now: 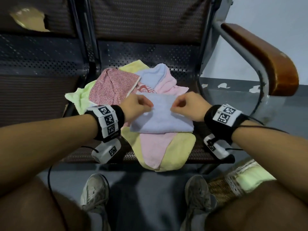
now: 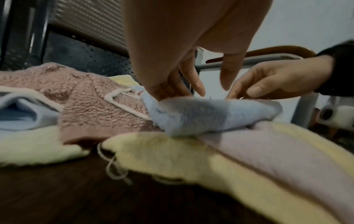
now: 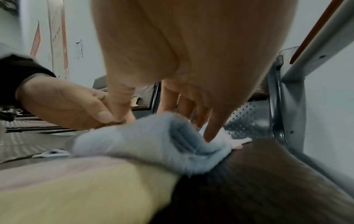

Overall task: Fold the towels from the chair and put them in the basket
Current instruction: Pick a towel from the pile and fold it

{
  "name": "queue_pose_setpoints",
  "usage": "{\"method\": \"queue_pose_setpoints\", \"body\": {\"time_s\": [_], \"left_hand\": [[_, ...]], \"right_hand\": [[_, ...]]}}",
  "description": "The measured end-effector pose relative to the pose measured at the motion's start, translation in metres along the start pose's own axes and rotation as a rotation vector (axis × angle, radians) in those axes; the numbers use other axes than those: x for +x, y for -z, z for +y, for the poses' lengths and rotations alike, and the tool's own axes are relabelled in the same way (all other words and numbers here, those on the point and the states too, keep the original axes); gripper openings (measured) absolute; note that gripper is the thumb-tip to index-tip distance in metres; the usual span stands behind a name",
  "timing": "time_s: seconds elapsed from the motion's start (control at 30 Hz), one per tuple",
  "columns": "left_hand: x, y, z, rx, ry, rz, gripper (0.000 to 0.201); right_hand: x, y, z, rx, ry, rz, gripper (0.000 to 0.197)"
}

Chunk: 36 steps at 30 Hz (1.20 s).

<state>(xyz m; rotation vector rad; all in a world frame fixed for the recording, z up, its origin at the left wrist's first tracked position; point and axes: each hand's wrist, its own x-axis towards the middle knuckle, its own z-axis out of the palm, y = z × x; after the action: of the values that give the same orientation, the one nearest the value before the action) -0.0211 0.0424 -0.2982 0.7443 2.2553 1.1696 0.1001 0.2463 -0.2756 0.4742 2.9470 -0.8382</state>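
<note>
A folded light blue towel (image 1: 160,115) lies on top of a pink towel (image 1: 155,147) and a yellow towel (image 1: 180,150) at the front of the chair seat (image 1: 150,52). My left hand (image 1: 149,107) pinches the blue towel's upper layer on its left side. My right hand (image 1: 173,110) pinches it on the right, close to the left. In the left wrist view the left hand (image 2: 172,91) and right hand (image 2: 249,92) grip the raised blue towel (image 2: 210,116). The right wrist view shows the blue towel (image 3: 153,141) bunched under the right hand (image 3: 172,112).
More towels are piled behind: a speckled red one (image 1: 113,85), a pale green one (image 1: 80,99), a blue one (image 1: 153,75) and a pink one (image 1: 171,85). A wicker basket (image 1: 218,189) holding a pale green towel (image 1: 253,177) stands on the floor at lower right. A wooden armrest (image 1: 266,60) borders the seat's right side.
</note>
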Motion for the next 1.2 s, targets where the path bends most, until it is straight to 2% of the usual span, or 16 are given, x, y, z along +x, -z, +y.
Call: {"method": "queue_pose_setpoints", "body": {"time_s": [0.03, 0.13, 0.17, 0.23, 0.27, 0.33, 0.4, 0.47, 0.53, 0.6, 0.7, 0.83, 0.9, 1.0, 1.13, 1.2], "left_hand": [[-0.006, -0.002, -0.002, 0.018, -0.005, -0.084, 0.02], [-0.018, -0.005, -0.012, 0.304, -0.061, -0.221, 0.061], [-0.021, -0.007, -0.015, 0.377, -0.088, -0.239, 0.073], [-0.024, -0.01, -0.018, 0.43, -0.117, -0.242, 0.083], [-0.024, -0.01, -0.019, 0.433, -0.127, -0.227, 0.081], [-0.025, -0.008, -0.016, 0.388, -0.117, -0.143, 0.064], [-0.024, -0.002, -0.012, 0.208, -0.024, -0.076, 0.036], [-0.026, 0.006, -0.005, -0.063, 0.069, -0.078, 0.015], [-0.028, 0.013, 0.0, -0.107, 0.077, -0.077, 0.006], [-0.027, 0.018, 0.001, -0.107, 0.068, -0.071, 0.016], [-0.024, 0.015, -0.001, -0.175, 0.106, -0.015, 0.019], [-0.016, 0.004, -0.009, -0.109, 0.24, 0.096, 0.045], [-0.018, 0.0, -0.012, 0.006, 0.367, 0.026, 0.054], [-0.025, -0.008, -0.013, -0.149, 0.517, -0.136, 0.063], [-0.021, -0.01, -0.006, -0.212, 0.392, 0.01, 0.052], [-0.02, -0.007, 0.003, -0.33, 0.351, 0.046, 0.047]], "right_hand": [[-0.007, -0.002, -0.001, -0.024, -0.005, -0.095, 0.023], [-0.023, -0.01, 0.002, -0.166, 0.033, -0.263, 0.061], [-0.026, -0.013, 0.004, -0.195, 0.055, -0.263, 0.067], [-0.029, -0.016, 0.006, -0.206, 0.095, -0.218, 0.054], [-0.029, -0.015, 0.005, -0.198, 0.105, -0.192, 0.039], [-0.031, -0.009, 0.004, -0.171, 0.106, -0.157, 0.019], [-0.033, -0.001, 0.002, -0.131, 0.103, -0.135, 0.017], [-0.035, 0.007, 0.002, -0.077, 0.088, -0.128, 0.019], [-0.035, 0.013, 0.001, 0.026, 0.05, -0.142, 0.023], [-0.035, 0.016, 0.001, 0.173, -0.018, -0.175, 0.025], [-0.034, 0.015, 0.004, 0.334, -0.129, -0.235, 0.023], [-0.025, 0.008, 0.014, 0.098, -0.122, -0.087, 0.028], [-0.02, 0.006, 0.017, 0.03, -0.14, -0.04, 0.029], [-0.013, 0.002, 0.017, -0.04, -0.151, -0.027, 0.027], [-0.009, 0.0, 0.011, -0.146, -0.182, -0.091, 0.02], [-0.009, 0.004, 0.005, -0.115, -0.176, -0.06, 0.028]]}}
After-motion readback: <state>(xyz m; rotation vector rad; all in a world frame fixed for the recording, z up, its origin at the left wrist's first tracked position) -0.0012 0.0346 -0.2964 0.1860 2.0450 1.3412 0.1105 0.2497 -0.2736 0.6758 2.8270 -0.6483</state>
